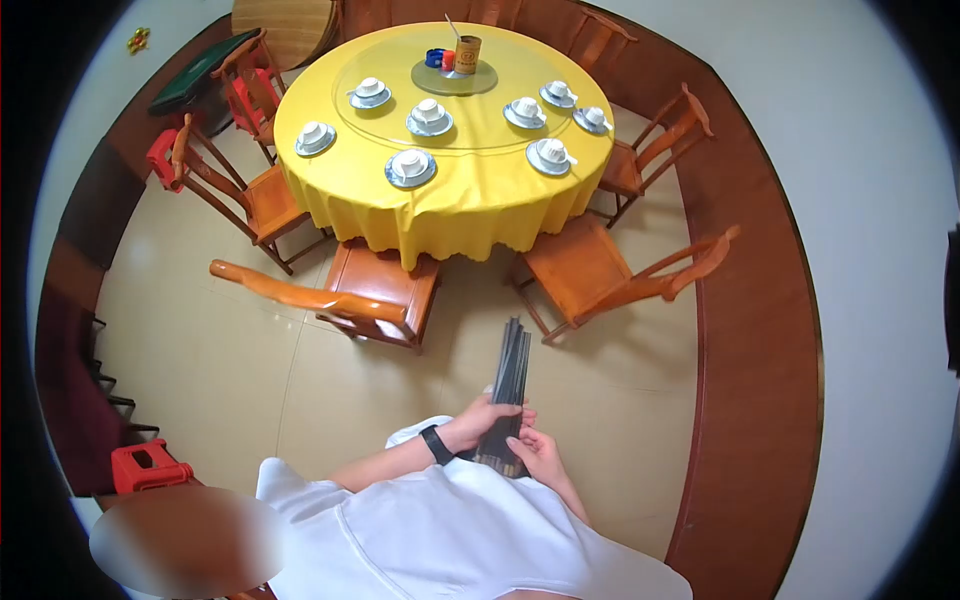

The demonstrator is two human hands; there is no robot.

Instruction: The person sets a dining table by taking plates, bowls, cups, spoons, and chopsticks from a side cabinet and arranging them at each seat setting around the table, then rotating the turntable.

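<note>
A bundle of long dark chopsticks stands out in front of my body, its far ends pointing toward the table. My left hand, with a black band on the wrist, is wrapped round the middle of the bundle. Lower down, my right hand has its thumb and fingers closed on the near part of the same bundle. The near ends of the sticks rest close to my white clothing.
Ahead stands a round table with a yellow cloth, carrying several dish sets and a container. Wooden chairs surround it, the nearest and another before me. A red stool is at lower left.
</note>
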